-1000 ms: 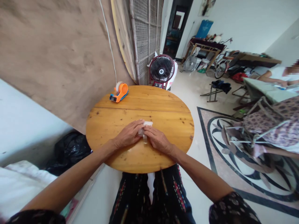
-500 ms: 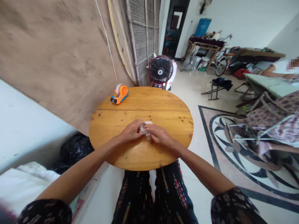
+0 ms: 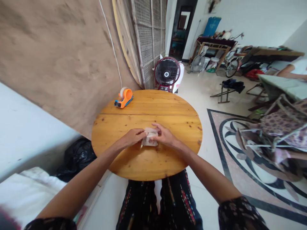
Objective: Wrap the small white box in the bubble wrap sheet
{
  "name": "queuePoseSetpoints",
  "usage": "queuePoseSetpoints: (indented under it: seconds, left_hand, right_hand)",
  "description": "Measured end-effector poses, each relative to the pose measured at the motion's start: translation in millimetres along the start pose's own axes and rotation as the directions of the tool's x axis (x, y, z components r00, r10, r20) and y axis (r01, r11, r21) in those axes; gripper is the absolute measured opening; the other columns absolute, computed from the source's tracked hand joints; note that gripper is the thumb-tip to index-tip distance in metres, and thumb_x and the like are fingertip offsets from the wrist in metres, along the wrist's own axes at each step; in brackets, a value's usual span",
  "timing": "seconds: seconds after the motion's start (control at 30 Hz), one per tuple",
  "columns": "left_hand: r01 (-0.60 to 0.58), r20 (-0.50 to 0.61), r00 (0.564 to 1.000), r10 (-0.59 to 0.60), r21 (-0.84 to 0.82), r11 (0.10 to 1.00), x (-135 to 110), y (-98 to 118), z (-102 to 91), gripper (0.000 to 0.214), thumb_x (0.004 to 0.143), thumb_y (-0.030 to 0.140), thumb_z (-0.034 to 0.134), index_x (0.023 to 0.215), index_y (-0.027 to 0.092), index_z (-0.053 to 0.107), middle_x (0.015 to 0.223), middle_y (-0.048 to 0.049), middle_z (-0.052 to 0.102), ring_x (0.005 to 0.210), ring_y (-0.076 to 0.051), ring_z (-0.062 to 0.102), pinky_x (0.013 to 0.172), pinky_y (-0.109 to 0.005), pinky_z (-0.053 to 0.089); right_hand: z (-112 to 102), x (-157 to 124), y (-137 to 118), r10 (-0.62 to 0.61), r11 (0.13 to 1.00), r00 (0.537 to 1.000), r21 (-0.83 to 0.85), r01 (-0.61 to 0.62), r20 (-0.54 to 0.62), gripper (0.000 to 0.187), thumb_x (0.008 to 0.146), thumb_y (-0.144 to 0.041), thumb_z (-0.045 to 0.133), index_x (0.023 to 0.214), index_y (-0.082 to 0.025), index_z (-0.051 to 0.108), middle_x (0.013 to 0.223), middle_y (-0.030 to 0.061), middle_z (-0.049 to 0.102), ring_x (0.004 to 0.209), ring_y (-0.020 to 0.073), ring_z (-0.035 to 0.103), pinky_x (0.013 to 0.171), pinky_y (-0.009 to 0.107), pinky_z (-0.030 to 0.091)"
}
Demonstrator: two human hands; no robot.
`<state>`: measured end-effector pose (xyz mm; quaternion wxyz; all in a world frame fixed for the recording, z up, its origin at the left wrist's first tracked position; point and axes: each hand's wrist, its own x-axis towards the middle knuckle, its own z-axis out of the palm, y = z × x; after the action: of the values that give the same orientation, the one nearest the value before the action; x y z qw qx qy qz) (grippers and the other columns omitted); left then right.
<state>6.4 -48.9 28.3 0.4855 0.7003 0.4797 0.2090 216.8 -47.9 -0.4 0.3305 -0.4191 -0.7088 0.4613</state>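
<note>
A small whitish packet [image 3: 150, 141], partly see-through and with faint reddish marks, is between my hands just over the round wooden table [image 3: 129, 163]. My left hand [image 3: 134, 137] pinches its left side with thumb and fingertips. On the opposite side, my right hand [image 3: 165, 135] grips the packet's edge, its index finger reaching past the far edge. Fingers cover part of both sides, and I cannot make out what kind of packet it is. An orange and blue tape dispenser [image 3: 126, 97] with a roll of tape lies at the table's far left.
A dark red fan [image 3: 167, 74] stands just beyond the table's far edge. Against the left wall sits a black plastic bag [image 3: 78, 156]. Further right are a folding stool [image 3: 225, 91], a patterned chair bag [image 3: 280, 118] and a person's arm [image 3: 291, 72].
The packet has been turned, so a broader, marked face now shows. My right fingers have spread from lying across its top to its right side. The view has shifted slightly.
</note>
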Motion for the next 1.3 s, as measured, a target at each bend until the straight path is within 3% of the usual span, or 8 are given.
queuePoseSetpoints:
  seconds: [0.1,0.23,0.4,0.6,0.97,1.07,1.17,1.3]
  left_hand:
    - [-0.055,-0.023,0.998,0.053,-0.091,0.994,8,-5,-4.2,0.038,0.08,0.051,0.055,0.084,0.015,0.065,0.078,-0.0025,0.065,0.071,-0.016,0.058,0.064,-0.026,0.046]
    - [-0.012,-0.114,0.993,-0.021,-0.277,0.961,18,-9,1.3,0.055,0.074,0.051,0.062,0.111,0.011,0.06,0.077,-0.0028,0.064,0.067,-0.016,0.058,0.061,-0.027,0.044]
    - [-0.016,-0.236,0.97,-0.053,-0.283,0.959,27,-14,11.4,0.072,0.073,0.051,0.063,0.126,0.006,0.049,0.073,-0.0002,0.057,0.067,-0.016,0.056,0.06,-0.026,0.041]
    - [-0.025,-0.249,0.968,-0.04,-0.251,0.968,30,-24,13.5,0.071,0.077,0.048,0.059,0.132,0.005,0.044,0.074,-0.0002,0.054,0.066,-0.015,0.052,0.059,-0.026,0.04]
    - [-0.048,-0.279,0.96,-0.015,-0.219,0.974,32,-32,15.9,0.064,0.08,0.044,0.059,0.134,0.013,0.043,0.085,-0.0026,0.057,0.07,-0.015,0.055,0.061,-0.026,0.044]
    - [-0.056,-0.298,0.954,-0.015,-0.229,0.972,32,-31,15.8,0.061,0.079,0.043,0.06,0.13,0.014,0.045,0.085,-0.0018,0.055,0.073,-0.015,0.056,0.064,-0.026,0.045]
    - [-0.074,-0.328,0.945,-0.005,-0.228,0.971,32,-34,17.3,0.053,0.079,0.042,0.061,0.123,0.016,0.047,0.084,-0.0008,0.055,0.072,-0.014,0.056,0.064,-0.026,0.045]
    - [-0.089,-0.354,0.935,0.014,-0.196,0.977,31,-36,19.4,0.034,0.081,0.04,0.06,0.105,0.018,0.051,0.081,-0.0002,0.057,0.069,-0.013,0.056,0.061,-0.025,0.044]
  right_hand:
    - [-4,16,7,0.095,0.995,0.995,0.04,-0.095,0.012,0.083,0.069,-0.037,0.076,0.14,-0.013,0.039,0.107,0.0118,0.068,0.095,0.0219,0.066,0.086,0.037,0.051]
    - [-4,27,15,0.14,0.989,0.99,0.053,-0.139,-0.027,0.079,0.072,-0.04,0.074,0.139,-0.014,0.04,0.104,0.0105,0.069,0.091,0.0211,0.066,0.082,0.035,0.052]
    - [-7,23,16,0.123,0.992,0.986,0.047,-0.119,-0.115,0.076,0.076,-0.042,0.069,0.139,-0.013,0.038,0.105,0.0111,0.069,0.095,0.0211,0.065,0.087,0.036,0.05]
    - [-19,16,9,0.197,0.978,0.97,-0.038,-0.205,-0.143,0.083,0.07,-0.039,0.075,0.14,-0.016,0.038,0.103,0.0085,0.068,0.091,0.0192,0.064,0.089,0.037,0.049]
    - [-9,18,22,0.2,0.975,0.968,0.125,-0.182,-0.15,0.08,0.071,-0.036,0.073,0.14,-0.021,0.036,0.124,0.0151,0.055,0.082,0.0151,0.065,0.079,0.034,0.053]
    - [-10,17,17,0.185,0.982,0.968,0.065,-0.176,-0.173,0.077,0.071,-0.035,0.073,0.138,-0.023,0.038,0.13,0.0145,0.052,0.081,0.015,0.065,0.076,0.032,0.053]
    - [-13,16,11,0.123,0.991,0.966,-0.024,-0.132,-0.226,0.067,0.073,-0.038,0.071,0.132,-0.021,0.045,0.129,0.0131,0.054,0.085,0.0164,0.062,0.074,0.032,0.052]
    - [-23,19,9,0.075,0.993,0.958,-0.068,-0.097,-0.278,0.039,0.081,-0.035,0.06,0.115,-0.016,0.058,0.111,0.0102,0.064,0.082,0.0157,0.06,0.074,0.031,0.049]
